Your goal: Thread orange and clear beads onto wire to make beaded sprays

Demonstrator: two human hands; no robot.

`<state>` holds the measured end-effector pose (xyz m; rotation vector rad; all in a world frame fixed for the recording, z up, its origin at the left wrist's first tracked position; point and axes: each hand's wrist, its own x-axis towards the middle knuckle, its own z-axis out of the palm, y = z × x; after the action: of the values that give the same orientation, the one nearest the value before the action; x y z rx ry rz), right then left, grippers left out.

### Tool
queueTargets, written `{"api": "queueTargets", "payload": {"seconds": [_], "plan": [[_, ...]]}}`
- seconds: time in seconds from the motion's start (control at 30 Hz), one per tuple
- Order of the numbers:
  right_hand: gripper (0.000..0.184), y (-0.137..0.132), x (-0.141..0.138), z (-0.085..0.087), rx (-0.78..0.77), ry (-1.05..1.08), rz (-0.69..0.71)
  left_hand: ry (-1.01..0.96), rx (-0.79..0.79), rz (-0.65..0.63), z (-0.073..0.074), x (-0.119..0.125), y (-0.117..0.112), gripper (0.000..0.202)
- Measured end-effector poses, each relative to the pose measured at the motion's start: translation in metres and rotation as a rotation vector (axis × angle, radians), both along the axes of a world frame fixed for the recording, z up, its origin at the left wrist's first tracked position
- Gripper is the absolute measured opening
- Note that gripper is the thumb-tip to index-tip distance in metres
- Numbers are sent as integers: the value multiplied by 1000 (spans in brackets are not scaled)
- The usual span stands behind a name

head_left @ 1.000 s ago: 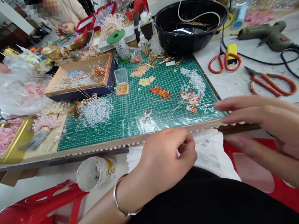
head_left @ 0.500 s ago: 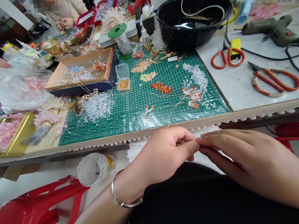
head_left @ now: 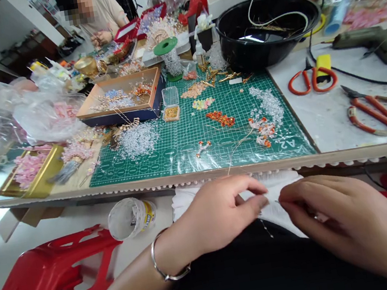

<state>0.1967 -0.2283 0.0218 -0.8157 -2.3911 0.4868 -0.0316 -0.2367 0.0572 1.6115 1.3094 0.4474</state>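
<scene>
My left hand (head_left: 222, 214), a silver bangle on its wrist, has thumb and forefinger drawn together on a thin beaded wire (head_left: 266, 229). Its end dangles below the fingertips, with tiny beads on it. A fine strand of wire (head_left: 232, 156) rises from behind this hand to a cluster of clear and orange beads (head_left: 264, 131) on the green cutting mat (head_left: 181, 159). Just to the right, apart from the left fingertips, my right hand (head_left: 336, 210) is closed in a pinch; what lies in it is mostly hidden. A small beaded sprig (head_left: 203, 148) lies near the mat's front edge.
Clear beads (head_left: 137, 141), orange beads (head_left: 221, 119) and a box of hair ornaments (head_left: 122, 114) lie on the table. To the right are two orange-handled cutting tools, pliers (head_left: 382, 110) among them, a glue gun (head_left: 375, 42) and a black basin (head_left: 270, 49). A person (head_left: 100, 22) sits across.
My hands, touching at the fingertips before, have drawn slightly apart, the right one moving right and down. A beaded wire end now shows below the left fingers. The view has shifted a little.
</scene>
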Motion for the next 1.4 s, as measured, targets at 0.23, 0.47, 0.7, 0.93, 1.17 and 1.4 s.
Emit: {"api": "queueTargets", "payload": {"seconds": [0.23,0.47,0.7,0.93,1.17,1.4], "plan": [[11,-1,28,-14,-107,-4,-262,635,464,326,-20,-58,44,19],[14,3,32,-19,-188,35,-291,678,527,228,-51,-53,62,16],[19,5,30,-15,-231,83,-371,613,638,326,-46,-63,66,12],[7,2,22,-6,-155,151,-349,303,803,673,-10,-71,56,8],[8,-2,25,0,-116,143,-341,-258,551,568,3,-45,35,8],[6,-11,43,14,-82,107,-467,-359,447,579,3,-48,30,12]]}}
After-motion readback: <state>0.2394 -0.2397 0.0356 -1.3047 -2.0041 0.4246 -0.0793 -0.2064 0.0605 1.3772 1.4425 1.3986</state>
